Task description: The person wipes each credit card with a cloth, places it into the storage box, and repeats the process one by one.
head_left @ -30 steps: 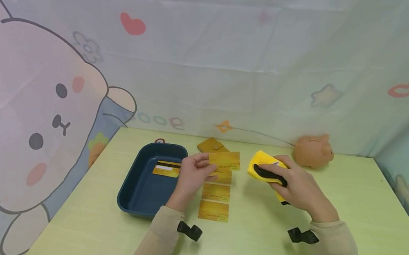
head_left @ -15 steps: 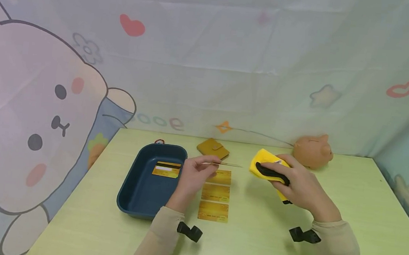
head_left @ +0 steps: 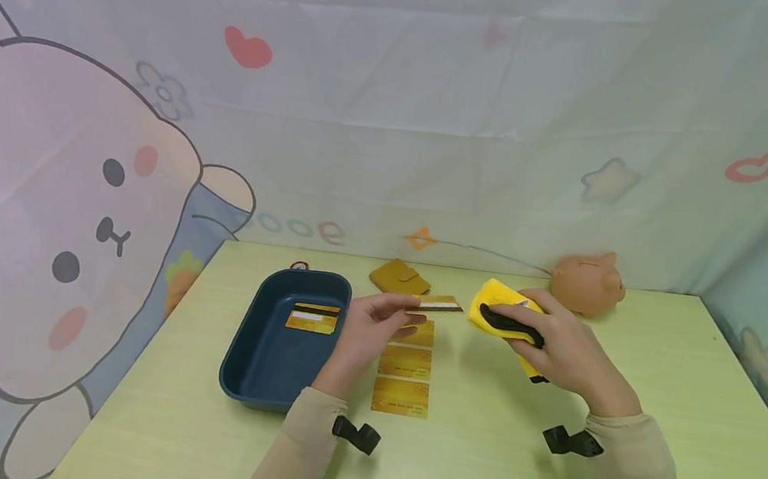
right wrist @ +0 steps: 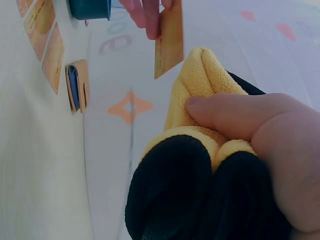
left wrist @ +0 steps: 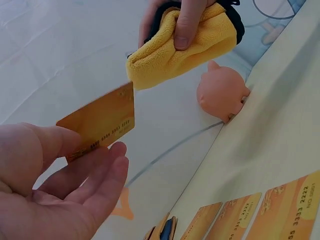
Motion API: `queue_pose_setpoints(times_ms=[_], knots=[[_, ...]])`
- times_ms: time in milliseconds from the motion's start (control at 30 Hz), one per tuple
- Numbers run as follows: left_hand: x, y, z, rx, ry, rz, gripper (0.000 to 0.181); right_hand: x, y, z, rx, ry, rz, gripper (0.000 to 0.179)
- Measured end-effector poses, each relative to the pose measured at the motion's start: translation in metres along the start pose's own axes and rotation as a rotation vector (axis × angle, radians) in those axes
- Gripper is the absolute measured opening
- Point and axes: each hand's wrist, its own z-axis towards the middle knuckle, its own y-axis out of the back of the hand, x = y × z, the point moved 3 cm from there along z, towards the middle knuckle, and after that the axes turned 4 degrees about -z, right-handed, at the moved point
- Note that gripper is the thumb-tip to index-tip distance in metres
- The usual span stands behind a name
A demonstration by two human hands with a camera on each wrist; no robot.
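Note:
My left hand (head_left: 375,327) pinches a gold bank card (left wrist: 102,120) by one end between thumb and fingers, raised above the table. In the head view the card's back, with a dark stripe and white strip, faces the head camera. My right hand (head_left: 564,349) grips a folded yellow cloth (left wrist: 185,47) with black edging, its thumb pressed on the fold. The cloth (head_left: 499,304) is just right of the card, close to its free end. Below the left hand, three gold cards (head_left: 400,397) lie in a column on the table, the farthest partly covered by the fingers.
A dark blue tray (head_left: 230,363) stands on the left with another gold card (head_left: 312,319) lying in it, stripe side up. Behind the column sits a tan wallet (head_left: 400,276). A piggy bank (head_left: 586,284) is at the back right, near the printed curtain (head_left: 392,155).
The left hand has turned its card from front face showing, through edge-on, to its striped back showing. The right hand with the cloth has shifted only slightly.

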Motion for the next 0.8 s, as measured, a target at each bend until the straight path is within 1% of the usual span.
queue_pose_setpoints(times_ms=[133, 233, 400, 533, 633, 800], knots=[[-0.0010, -0.0006, 0.0007, 0.008, 0.014, -0.003, 0.032, 0.0005, 0.0011, 0.0003, -0.013, 0.008, -0.002, 0.055], [-0.0010, 0.0000, 0.0005, 0.015, 0.042, 0.027, 0.039, 0.0004, 0.0016, 0.0002, -0.016, 0.009, -0.002, 0.055], [-0.0013, 0.0010, -0.0013, 0.053, 0.084, 0.082, 0.047, 0.0003, 0.0009, -0.0003, -0.014, 0.011, 0.000, 0.056], [-0.0016, 0.0009, -0.0023, 0.075, 0.087, 0.109, 0.050, 0.0008, -0.0001, -0.0003, -0.011, 0.013, -0.001, 0.057], [0.0001, 0.0005, -0.0022, 0.075, 0.082, 0.100, 0.053, 0.0019, -0.0007, 0.0003, 0.000, 0.009, 0.001, 0.056], [0.0039, -0.0029, -0.0001, 0.096, 0.057, 0.017, 0.064, 0.0048, -0.0027, 0.0019, 0.034, -0.005, 0.009, 0.057]])
